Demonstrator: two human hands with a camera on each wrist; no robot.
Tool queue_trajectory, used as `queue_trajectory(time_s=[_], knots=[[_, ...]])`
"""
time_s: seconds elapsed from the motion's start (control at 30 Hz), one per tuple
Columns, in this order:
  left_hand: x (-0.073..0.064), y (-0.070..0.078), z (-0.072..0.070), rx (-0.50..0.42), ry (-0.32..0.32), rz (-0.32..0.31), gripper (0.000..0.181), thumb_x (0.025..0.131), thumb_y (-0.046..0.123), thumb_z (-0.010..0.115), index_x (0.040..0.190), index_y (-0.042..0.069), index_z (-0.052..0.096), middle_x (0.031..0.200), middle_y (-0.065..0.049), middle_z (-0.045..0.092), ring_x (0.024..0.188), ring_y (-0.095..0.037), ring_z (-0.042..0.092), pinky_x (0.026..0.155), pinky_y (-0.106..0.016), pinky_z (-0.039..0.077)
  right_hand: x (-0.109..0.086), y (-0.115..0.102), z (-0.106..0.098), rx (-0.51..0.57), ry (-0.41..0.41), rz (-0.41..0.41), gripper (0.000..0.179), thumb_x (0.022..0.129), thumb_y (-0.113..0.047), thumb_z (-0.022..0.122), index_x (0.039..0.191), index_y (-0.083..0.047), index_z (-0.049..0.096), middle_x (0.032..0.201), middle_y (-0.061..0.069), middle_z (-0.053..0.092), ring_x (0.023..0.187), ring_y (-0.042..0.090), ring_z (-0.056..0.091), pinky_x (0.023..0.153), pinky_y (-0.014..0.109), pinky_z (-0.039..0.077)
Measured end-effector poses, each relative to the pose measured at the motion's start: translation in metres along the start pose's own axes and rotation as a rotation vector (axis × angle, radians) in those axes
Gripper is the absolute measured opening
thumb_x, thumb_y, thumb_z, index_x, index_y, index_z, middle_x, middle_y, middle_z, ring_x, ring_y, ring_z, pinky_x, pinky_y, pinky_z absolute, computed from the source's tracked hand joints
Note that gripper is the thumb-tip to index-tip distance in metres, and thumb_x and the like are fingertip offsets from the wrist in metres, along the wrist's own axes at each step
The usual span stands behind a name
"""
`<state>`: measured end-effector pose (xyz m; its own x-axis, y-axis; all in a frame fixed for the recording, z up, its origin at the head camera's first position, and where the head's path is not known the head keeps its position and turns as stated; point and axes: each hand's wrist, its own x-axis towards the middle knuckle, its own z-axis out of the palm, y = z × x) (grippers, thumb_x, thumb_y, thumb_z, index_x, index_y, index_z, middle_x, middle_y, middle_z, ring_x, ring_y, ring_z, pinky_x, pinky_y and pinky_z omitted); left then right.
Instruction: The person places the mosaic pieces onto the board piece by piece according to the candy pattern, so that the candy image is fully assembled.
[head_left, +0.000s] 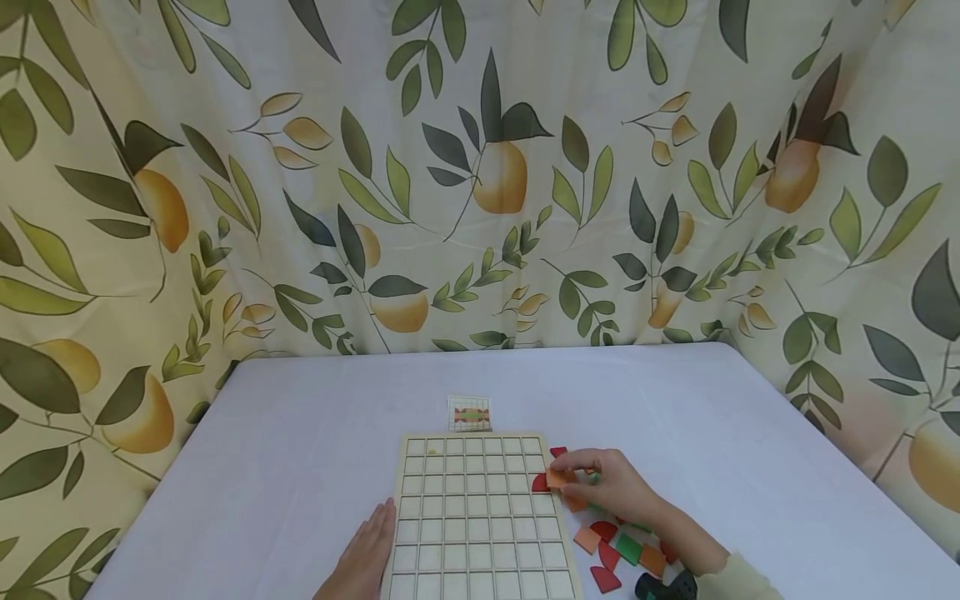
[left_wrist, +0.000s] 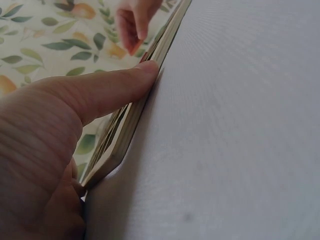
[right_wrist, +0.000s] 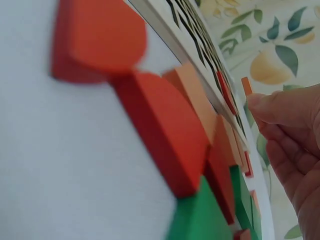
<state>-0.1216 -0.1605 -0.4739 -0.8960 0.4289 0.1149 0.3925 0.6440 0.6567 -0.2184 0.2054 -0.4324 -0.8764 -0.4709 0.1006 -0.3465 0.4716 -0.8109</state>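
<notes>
A pale wooden grid board (head_left: pixel 477 507) lies on the white table. My left hand (head_left: pixel 365 546) rests along the board's left edge with its fingers straight. In the left wrist view the thumb (left_wrist: pixel 117 89) lies against the board's side. Between thumb and fingertips my right hand (head_left: pixel 617 485) pinches an orange square tile (head_left: pixel 556 477), held over the board's right edge; the right wrist view shows this tile (right_wrist: pixel 247 86) edge-on. Just left of it, a red quarter-circle tile (head_left: pixel 538 483) sits at the right side of the grid.
Loose tiles lie right of the board, among them a green tile (head_left: pixel 628 548), a red quarter-circle (head_left: pixel 605 579) and an orange square (head_left: pixel 587 540). A small pattern card (head_left: pixel 470 412) stands beyond the board's far edge. Behind the table hangs a leaf-and-fruit curtain (head_left: pixel 480 250).
</notes>
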Motion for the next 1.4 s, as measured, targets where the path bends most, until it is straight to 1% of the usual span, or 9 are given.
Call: queue_trajectory(time_s=[0.13, 0.2, 0.33, 0.47, 0.6, 0.8, 1.0, 1.17, 1.4], knots=[[0.0, 0.001, 0.0, -0.008, -0.004, -0.004, 0.131, 0.057, 0.06, 0.077, 0.133, -0.023, 0.01, 0.138, -0.042, 0.014, 0.128, -0.052, 0.012, 0.088, -0.003, -0.015, -0.005, -0.002, 0.005, 0.033, -0.019, 0.052, 0.025, 0.081, -0.02, 0.071, 0.106, -0.016, 0.069, 0.106, -0.002, 0.064, 0.1, 0.022, 0.053, 0.085, 0.039, 0.045], [0.0, 0.001, 0.0, -0.008, -0.006, -0.006, 0.131, 0.057, 0.06, 0.076, 0.133, -0.024, 0.01, 0.138, -0.042, 0.014, 0.128, -0.052, 0.012, 0.088, -0.003, -0.015, -0.006, -0.003, 0.006, 0.045, -0.023, 0.036, 0.026, 0.081, -0.019, 0.071, 0.107, -0.014, 0.069, 0.106, -0.001, 0.064, 0.1, 0.022, 0.053, 0.084, 0.035, 0.046], [0.001, 0.002, 0.0, -0.01, -0.014, -0.025, 0.132, 0.057, 0.06, 0.077, 0.134, -0.023, 0.009, 0.139, -0.041, 0.013, 0.129, -0.051, 0.011, 0.088, -0.003, -0.015, -0.009, -0.005, 0.009, -0.003, -0.028, -0.076, 0.026, 0.082, -0.02, 0.07, 0.107, -0.011, 0.069, 0.106, 0.0, 0.064, 0.1, 0.019, 0.055, 0.083, 0.031, 0.048], [0.0, 0.003, -0.001, -0.016, -0.022, -0.04, 0.131, 0.058, 0.06, 0.076, 0.135, -0.022, 0.008, 0.14, -0.04, 0.012, 0.13, -0.05, 0.01, 0.087, -0.003, -0.015, -0.01, -0.005, 0.01, -0.071, -0.041, -0.204, 0.025, 0.083, -0.018, 0.069, 0.106, -0.008, 0.069, 0.105, 0.002, 0.066, 0.099, 0.017, 0.057, 0.081, 0.034, 0.049], [-0.001, 0.004, -0.001, -0.016, -0.016, -0.028, 0.13, 0.059, 0.06, 0.075, 0.135, -0.022, 0.009, 0.14, -0.04, 0.013, 0.129, -0.05, 0.01, 0.088, -0.004, -0.015, -0.011, -0.003, 0.012, -0.114, -0.041, -0.261, 0.024, 0.083, -0.017, 0.069, 0.104, -0.007, 0.069, 0.102, 0.002, 0.067, 0.098, 0.016, 0.058, 0.08, 0.033, 0.05], [-0.001, 0.002, 0.0, 0.007, -0.005, -0.007, 0.13, 0.059, 0.061, 0.075, 0.135, -0.022, 0.009, 0.14, -0.04, 0.014, 0.129, -0.051, 0.012, 0.089, -0.004, -0.015, -0.012, 0.0, 0.013, -0.116, -0.024, -0.251, 0.023, 0.081, -0.017, 0.071, 0.102, -0.008, 0.07, 0.101, 0.001, 0.067, 0.101, 0.016, 0.059, 0.082, 0.029, 0.049], [0.0, 0.002, 0.0, -0.004, -0.009, -0.029, 0.133, 0.057, 0.061, 0.077, 0.135, -0.022, 0.008, 0.14, -0.04, 0.012, 0.13, -0.05, 0.011, 0.088, -0.003, -0.015, -0.012, 0.001, 0.014, -0.096, -0.026, -0.228, 0.023, 0.081, -0.018, 0.071, 0.101, -0.008, 0.071, 0.099, -0.001, 0.068, 0.104, 0.024, 0.058, 0.085, 0.024, 0.045], [0.0, 0.002, 0.0, -0.004, -0.009, -0.027, 0.133, 0.056, 0.061, 0.077, 0.135, -0.021, 0.008, 0.14, -0.04, 0.013, 0.13, -0.05, 0.011, 0.088, -0.004, -0.014, -0.01, 0.001, 0.016, -0.118, -0.038, -0.242, 0.022, 0.081, -0.016, 0.071, 0.101, -0.009, 0.07, 0.098, -0.003, 0.068, 0.098, 0.016, 0.059, 0.081, 0.028, 0.049], [0.0, 0.002, 0.0, 0.027, -0.016, -0.019, 0.13, 0.059, 0.062, 0.074, 0.135, -0.021, 0.01, 0.14, -0.039, 0.014, 0.129, -0.049, 0.013, 0.091, -0.006, -0.013, -0.007, 0.0, 0.018, -0.09, -0.075, -0.166, 0.021, 0.082, -0.014, 0.07, 0.103, -0.01, 0.07, 0.101, -0.004, 0.067, 0.096, 0.011, 0.058, 0.08, 0.028, 0.049]])
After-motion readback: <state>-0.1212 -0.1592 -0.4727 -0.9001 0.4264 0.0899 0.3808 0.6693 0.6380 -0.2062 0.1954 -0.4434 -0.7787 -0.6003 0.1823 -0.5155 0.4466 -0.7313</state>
